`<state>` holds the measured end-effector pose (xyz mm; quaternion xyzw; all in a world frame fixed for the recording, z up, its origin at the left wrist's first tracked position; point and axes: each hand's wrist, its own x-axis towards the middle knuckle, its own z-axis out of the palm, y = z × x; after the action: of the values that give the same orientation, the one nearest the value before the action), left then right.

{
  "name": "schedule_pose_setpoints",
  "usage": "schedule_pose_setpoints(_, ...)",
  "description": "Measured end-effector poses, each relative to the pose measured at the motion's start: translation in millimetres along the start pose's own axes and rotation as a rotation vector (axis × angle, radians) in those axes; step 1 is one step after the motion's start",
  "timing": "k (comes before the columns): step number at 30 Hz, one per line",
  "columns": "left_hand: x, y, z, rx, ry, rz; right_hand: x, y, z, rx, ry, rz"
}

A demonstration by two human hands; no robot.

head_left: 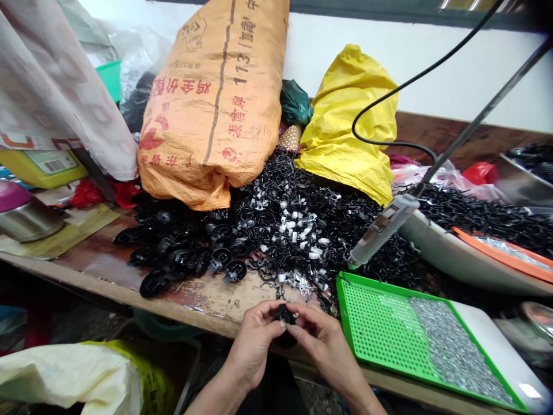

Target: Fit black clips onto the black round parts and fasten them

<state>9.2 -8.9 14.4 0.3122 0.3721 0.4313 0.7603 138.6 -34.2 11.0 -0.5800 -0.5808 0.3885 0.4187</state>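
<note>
At the bench's front edge, my left hand (256, 339) and my right hand (318, 335) meet around a small black plastic part (286, 316). Fingers and thumbs of both hands are closed on it, hiding much of its shape. Just beyond them lies a heap of small black parts (268, 202) with white plastic pieces (298, 227) and thin metal pins (300, 282) among it. Round black plastic parts (185, 251) are piled to the left. A grey electric screwdriver (382, 227) hangs tilted above the right side of the heap.
A green perforated tray (380, 328) with small metal pieces (458, 346) sits at the right. Behind the heap stand an orange sack (216, 104) and a yellow bag (349, 121). A large basin (449, 248) holds black parts. At the left is a metal container (28, 216).
</note>
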Motion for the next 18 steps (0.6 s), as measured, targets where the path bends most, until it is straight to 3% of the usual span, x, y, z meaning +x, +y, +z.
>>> schedule_pose_setpoints(5,-6,3,0.2,-0.001,-0.021,-0.084,-2,-7,-4,-0.109,-0.123,-0.050)
schedule_pose_setpoints(11,-6,4,1.9,-0.003,-0.027,-0.109,-4,-4,1,-0.448,-0.046,-0.275)
schedule_pose_setpoints(18,-1,5,0.9,0.035,0.070,-0.035,1,-11,4,-0.248,-0.102,-0.221)
